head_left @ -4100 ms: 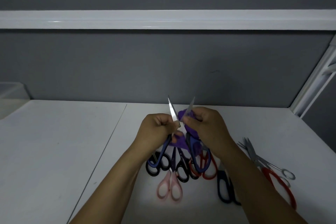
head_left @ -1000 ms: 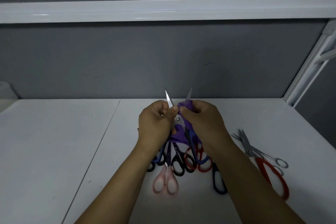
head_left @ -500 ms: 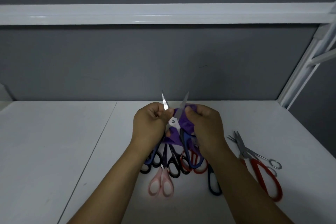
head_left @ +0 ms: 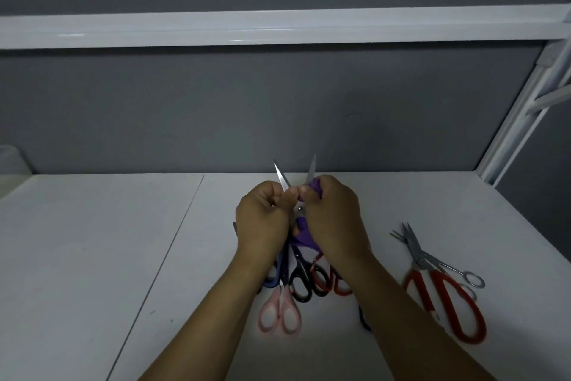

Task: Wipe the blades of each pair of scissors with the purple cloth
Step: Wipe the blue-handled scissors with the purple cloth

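Right hand [head_left: 333, 213], purple cloth [head_left: 315, 187] in its pinch, higher up the scissors [head_left: 281, 178]; left hand [head_left: 262, 217] around them

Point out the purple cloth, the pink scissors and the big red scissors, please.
purple cloth [head_left: 305, 237]: head view, on its hanging lower fold.
pink scissors [head_left: 280, 300]: head view, where the two handles meet.
big red scissors [head_left: 468, 338]: head view, on the bottom of the handle loop.

Pretty dim and grey overall, and a bit soft everywhere. The only glare is a couple of streaks on the white rail [head_left: 278, 28] high above the left hand [head_left: 262, 220]. Shadows below it are faint, and the rail looks slightly bowed, wide-lens style.
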